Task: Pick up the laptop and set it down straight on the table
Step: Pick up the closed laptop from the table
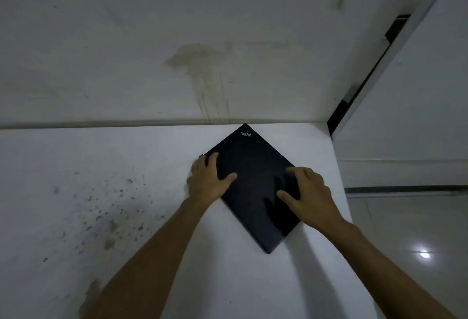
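We rest both hands, left [206,182] and right [307,192], spread open on the closed ThinkPad laptop [253,187], lying diamond-wise near the worktop [152,167] corner. Next, probably: grip its edges, lift, rotate square.

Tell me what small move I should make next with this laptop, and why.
Probably close both hands on its edges and lift slightly. The closed black laptop lies turned like a diamond, one corner pointing at the wall. The left hand is at its left edge, the right hand rests on the lid near the right edge; neither clearly grips yet. The table edge is close on the right.
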